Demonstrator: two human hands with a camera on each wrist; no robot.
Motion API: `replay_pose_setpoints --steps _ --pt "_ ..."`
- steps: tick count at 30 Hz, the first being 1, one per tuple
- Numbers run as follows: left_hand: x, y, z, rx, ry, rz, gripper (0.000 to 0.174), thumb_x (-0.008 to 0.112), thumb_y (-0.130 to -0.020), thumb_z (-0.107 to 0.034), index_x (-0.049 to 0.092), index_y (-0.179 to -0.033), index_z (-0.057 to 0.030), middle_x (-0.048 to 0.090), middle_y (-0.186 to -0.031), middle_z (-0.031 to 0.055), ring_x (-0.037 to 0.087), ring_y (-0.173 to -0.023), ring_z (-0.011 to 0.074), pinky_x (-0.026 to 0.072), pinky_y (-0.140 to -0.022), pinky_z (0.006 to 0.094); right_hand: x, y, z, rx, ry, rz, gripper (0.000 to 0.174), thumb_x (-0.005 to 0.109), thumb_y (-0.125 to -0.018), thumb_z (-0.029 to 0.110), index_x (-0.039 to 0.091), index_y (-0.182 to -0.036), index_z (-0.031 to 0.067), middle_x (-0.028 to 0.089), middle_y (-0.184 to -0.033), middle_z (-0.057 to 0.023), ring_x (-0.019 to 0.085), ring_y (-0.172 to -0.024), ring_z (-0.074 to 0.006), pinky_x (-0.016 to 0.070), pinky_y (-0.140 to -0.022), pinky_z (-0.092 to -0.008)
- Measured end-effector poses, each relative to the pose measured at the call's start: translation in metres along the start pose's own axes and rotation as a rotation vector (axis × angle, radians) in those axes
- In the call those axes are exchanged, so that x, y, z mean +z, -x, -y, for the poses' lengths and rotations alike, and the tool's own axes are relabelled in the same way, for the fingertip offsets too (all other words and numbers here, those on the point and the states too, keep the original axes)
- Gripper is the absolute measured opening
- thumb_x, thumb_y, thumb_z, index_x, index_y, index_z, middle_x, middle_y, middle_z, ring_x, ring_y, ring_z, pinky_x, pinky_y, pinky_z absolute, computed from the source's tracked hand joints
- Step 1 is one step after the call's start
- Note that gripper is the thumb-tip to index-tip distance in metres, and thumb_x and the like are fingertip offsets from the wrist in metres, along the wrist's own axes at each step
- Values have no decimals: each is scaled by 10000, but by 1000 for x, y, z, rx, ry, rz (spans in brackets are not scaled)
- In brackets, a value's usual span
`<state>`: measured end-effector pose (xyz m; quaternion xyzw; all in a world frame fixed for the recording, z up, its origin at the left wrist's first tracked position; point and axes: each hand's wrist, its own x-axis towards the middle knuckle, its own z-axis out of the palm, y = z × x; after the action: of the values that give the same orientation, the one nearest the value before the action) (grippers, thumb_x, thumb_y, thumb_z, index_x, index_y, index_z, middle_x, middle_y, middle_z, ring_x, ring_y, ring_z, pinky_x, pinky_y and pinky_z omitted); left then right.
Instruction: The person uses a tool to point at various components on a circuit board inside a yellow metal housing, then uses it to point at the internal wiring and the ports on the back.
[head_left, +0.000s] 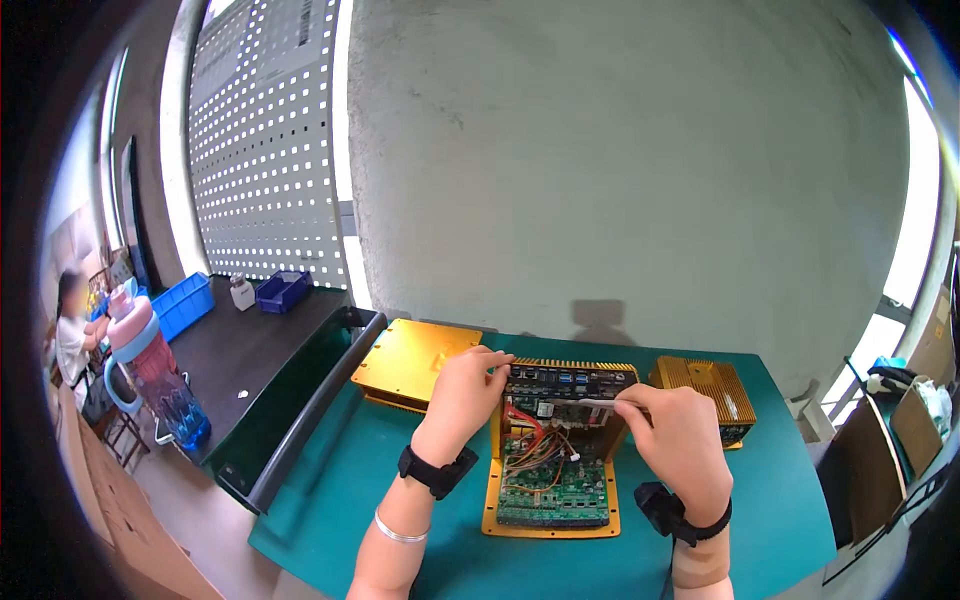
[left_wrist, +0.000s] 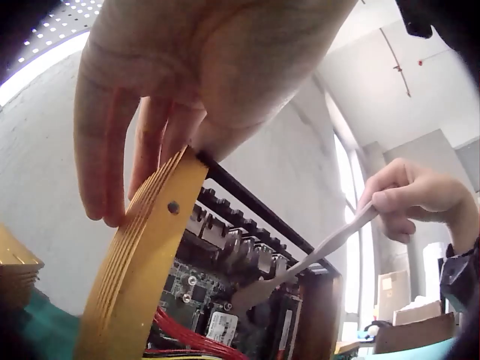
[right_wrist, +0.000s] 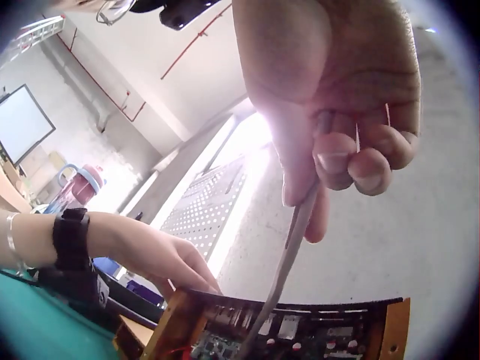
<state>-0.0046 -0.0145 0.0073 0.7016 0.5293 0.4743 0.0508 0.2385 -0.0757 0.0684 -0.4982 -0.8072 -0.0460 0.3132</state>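
Observation:
An opened gold computer case (head_left: 574,363) stands on edge, its ports and inner electronics facing me. At its top left corner my left hand (head_left: 462,392) grips the edge, fingers reaching down behind the fins in the left wrist view. My right hand (head_left: 685,432) pinches a slim grey tool with a widened tip (left_wrist: 319,253) between thumb and fingers. The tip reaches into the case, at the inner boards beside a white-labelled part (left_wrist: 223,327). Red wires (head_left: 527,417) run from the case to a green circuit board (head_left: 565,508) on a gold base plate (head_left: 491,510).
A gold case (head_left: 425,350) lies at the back left, and a finned gold case (head_left: 705,385) at the right, all on a green table (head_left: 330,480). A dark side table with blue bins (head_left: 185,305) and a bottle (head_left: 160,375) stands left; a person sits beyond.

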Motion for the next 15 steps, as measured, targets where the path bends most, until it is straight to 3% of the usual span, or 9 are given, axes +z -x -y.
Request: replay_pose_setpoints --steps 7,10,12,15 --pt "7 1 0 72 -139 -67 165 620 -871 -82 706 -969 20 634 -806 185 633 -686 313 507 -651 376 4 -3 -3 -77 -30 -52 115 651 -867 194 671 -904 87 653 -664 -115 642 -633 -312 486 -568 -380" --pt "8 0 0 93 -147 -87 161 635 -869 -106 701 -934 24 637 -805 183 634 -687 320 507 -646 384 6 -8 3 -43 -204 -100 108 678 -841 143 650 -914 70 674 -695 -111 662 -643 -278 495 -574 -343" --pt "8 -1 2 67 -131 -92 183 644 -872 -142 696 -914 28 644 -805 180 637 -687 320 511 -647 383 13 -12 8 46 -380 -91 101 691 -824 108 633 -880 47 690 -725 -107 677 -645 -234 495 -578 -303" --pt "9 -3 5 37 -137 -108 196 638 -874 -158 696 -897 27 668 -839 180 650 -707 317 519 -665 377 31 -18 5 1 -588 -70 105 677 -842 95 649 -851 -7 661 -672 -87 615 -570 -127 459 -548 -254"
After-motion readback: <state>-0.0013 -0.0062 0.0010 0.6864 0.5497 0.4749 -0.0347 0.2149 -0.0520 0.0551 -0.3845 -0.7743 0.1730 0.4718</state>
